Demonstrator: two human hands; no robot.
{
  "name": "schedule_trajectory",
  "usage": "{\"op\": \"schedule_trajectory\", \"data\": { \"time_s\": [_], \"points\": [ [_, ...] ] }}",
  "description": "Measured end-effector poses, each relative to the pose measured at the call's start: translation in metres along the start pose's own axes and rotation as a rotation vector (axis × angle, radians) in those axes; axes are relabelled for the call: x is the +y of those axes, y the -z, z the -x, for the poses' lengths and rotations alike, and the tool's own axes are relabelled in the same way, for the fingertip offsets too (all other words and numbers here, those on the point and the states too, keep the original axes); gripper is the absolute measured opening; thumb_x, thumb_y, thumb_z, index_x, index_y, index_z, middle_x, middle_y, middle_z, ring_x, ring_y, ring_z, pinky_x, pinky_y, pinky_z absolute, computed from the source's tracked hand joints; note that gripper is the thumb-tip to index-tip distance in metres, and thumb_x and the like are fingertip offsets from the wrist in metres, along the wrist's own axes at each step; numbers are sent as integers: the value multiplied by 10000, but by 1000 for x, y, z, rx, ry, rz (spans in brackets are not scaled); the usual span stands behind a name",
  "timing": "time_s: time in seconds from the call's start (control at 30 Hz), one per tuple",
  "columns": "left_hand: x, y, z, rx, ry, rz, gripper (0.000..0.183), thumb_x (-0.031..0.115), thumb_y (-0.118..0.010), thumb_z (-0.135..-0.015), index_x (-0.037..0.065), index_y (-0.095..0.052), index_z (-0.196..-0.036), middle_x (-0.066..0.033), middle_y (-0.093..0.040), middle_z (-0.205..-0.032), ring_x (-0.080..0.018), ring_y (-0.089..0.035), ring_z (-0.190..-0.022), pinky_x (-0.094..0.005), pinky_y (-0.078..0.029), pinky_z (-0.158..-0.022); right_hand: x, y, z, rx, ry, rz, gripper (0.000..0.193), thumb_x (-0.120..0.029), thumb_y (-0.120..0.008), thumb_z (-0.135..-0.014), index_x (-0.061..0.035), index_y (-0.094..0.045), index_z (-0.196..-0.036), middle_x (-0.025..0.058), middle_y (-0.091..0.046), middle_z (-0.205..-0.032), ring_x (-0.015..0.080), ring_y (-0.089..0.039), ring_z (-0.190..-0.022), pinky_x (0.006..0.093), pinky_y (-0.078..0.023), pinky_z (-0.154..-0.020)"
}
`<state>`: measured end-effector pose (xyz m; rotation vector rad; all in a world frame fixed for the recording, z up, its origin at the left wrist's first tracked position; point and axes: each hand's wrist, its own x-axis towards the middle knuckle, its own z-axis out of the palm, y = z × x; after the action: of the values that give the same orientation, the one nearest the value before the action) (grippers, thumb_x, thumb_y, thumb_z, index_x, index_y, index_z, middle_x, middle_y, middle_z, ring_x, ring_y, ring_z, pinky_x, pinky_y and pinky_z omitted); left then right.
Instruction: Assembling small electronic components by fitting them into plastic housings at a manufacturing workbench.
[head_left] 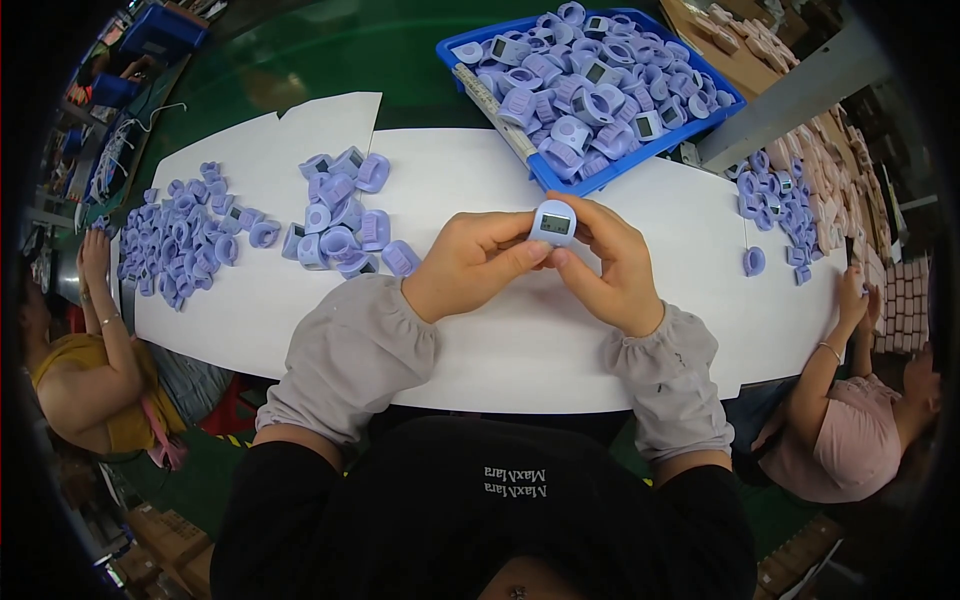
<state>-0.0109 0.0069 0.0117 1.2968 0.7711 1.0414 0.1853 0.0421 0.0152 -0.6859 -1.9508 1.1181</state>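
Observation:
Both my hands hold up a small lavender device [553,222] with a rounded top and a grey display, its screen facing me. My left hand [470,265] grips its left side between thumb and fingers. Around its right side and back, the fingers and thumb of my right hand [612,265] are closed. A small pile of similar lavender devices [338,217], several with ring-shaped bands showing, lies on the white table surface [500,350] left of my left hand. Just beyond my hands stands a blue bin [660,151] heaped with more of them.
A bigger heap of lavender pieces [185,240] covers the table's left part, beside a person in yellow [90,390]. At the right, a person in pink [850,440] sits by another heap [785,205]. A grey post [780,110] rises beside the bin.

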Motion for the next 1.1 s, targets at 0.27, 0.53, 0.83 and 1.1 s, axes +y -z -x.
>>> {"op": "schedule_trajectory", "data": {
  "time_s": [0.27,0.53,0.83,1.1],
  "points": [
    [-3,-3,1,11,-13,24,315,67,-527,-945,-53,-543,-1236,-85,-638,-1056,-119,-609,-951,-265,-514,-861,-2,0,1,-4,-7,5,486,16,-598,-818,47,-486,-1289,156,-568,-1183,243,-580,-1107,354,-452,-973],
    [0,-1,0,1,15,22,316,71,-527,-947,-50,-543,-1238,-79,-639,-1050,-115,-609,-945,-263,-513,-857,0,0,0,0,1,36,482,13,-600,-816,46,-491,-1285,160,-572,-1179,243,-584,-1099,354,-457,-966],
    [-3,-2,0,15,-14,12,318,80,-538,-943,-50,-547,-1233,-75,-643,-1033,-107,-607,-932,-252,-508,-844,-2,0,0,-4,3,48,482,7,-599,-812,48,-494,-1281,161,-577,-1169,244,-588,-1090,354,-457,-964],
    [-3,1,1,-11,14,21,321,87,-544,-944,-58,-540,-1230,-98,-624,-1092,-137,-600,-985,-275,-504,-878,-2,1,-1,-4,6,50,484,2,-598,-811,46,-495,-1281,160,-581,-1158,244,-594,-1080,353,-458,-959]
  ]
}}
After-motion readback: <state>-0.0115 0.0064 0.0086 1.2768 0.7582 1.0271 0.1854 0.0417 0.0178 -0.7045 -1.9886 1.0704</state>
